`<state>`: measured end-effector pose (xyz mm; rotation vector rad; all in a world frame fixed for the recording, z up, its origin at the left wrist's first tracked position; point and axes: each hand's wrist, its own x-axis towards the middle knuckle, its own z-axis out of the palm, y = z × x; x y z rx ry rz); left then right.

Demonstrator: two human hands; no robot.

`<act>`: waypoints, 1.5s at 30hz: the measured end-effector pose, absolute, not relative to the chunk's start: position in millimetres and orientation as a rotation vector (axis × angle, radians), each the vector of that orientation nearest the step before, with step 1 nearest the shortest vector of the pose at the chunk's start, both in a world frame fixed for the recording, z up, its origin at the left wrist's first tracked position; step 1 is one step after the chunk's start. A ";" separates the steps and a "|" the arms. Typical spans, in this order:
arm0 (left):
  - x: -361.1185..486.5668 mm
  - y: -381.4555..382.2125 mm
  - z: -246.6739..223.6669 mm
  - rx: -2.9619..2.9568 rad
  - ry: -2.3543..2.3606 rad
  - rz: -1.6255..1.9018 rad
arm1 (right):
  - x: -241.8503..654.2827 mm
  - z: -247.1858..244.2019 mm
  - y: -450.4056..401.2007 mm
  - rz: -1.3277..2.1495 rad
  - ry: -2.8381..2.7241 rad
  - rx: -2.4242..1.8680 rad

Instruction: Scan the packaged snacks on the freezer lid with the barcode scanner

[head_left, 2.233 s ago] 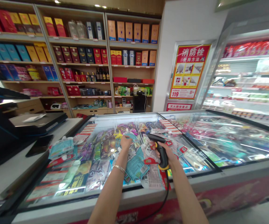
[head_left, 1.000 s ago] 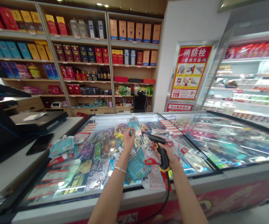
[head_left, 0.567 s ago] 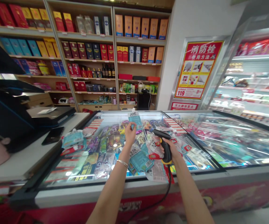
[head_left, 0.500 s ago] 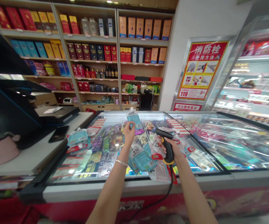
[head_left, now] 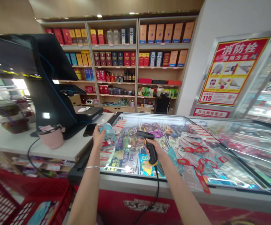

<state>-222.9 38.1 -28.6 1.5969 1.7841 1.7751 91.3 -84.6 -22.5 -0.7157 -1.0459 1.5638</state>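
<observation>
My left hand [head_left: 98, 136] grips a teal packet [head_left: 107, 130] by its edge, over a small pile of packets at the freezer's left end, beside a black phone [head_left: 89, 129]. In my right hand [head_left: 157, 151] is a black and yellow barcode scanner [head_left: 152, 153], held upright by its handle, its head pointing left above the glass top. The cable hangs from it over the freezer's front. Red and white packets [head_left: 193, 150] lie spread on the glass to the right of the scanner, with some teal packets [head_left: 173, 159] partly behind my right forearm.
A chest freezer [head_left: 130, 181] spans the front. On the left counter [head_left: 72, 147] stand a checkout screen [head_left: 11, 59], a pink cup [head_left: 51, 137] and stacked containers [head_left: 10, 115]. A red basket [head_left: 32, 187] is at the lower left. Shelves of boxes [head_left: 116, 59] line the back.
The view has turned left. My left hand has carried the teal packet from the freezer's middle to the pile at its left end. The scanner stays in my right hand, now away from the packets.
</observation>
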 end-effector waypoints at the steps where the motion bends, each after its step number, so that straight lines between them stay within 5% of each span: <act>1: -228.6 36.5 -29.7 1.629 1.812 1.732 | 81.6 -25.5 -78.1 1.590 -1.023 -0.709; 8: -217.7 26.4 -51.7 1.861 2.290 1.577 | 28.5 -57.7 -44.2 1.789 -0.772 -0.624; 29: -204.7 32.1 -65.1 2.106 2.409 1.382 | 19.9 -72.1 -50.9 1.827 -0.676 -0.597; 39: -115.9 22.0 -15.5 2.345 1.923 1.603 | 131.6 -6.3 -76.9 1.473 -0.869 -0.461; 45: -26.5 7.1 13.3 2.498 1.544 1.299 | 220.1 -6.5 -101.8 1.300 -0.872 -0.608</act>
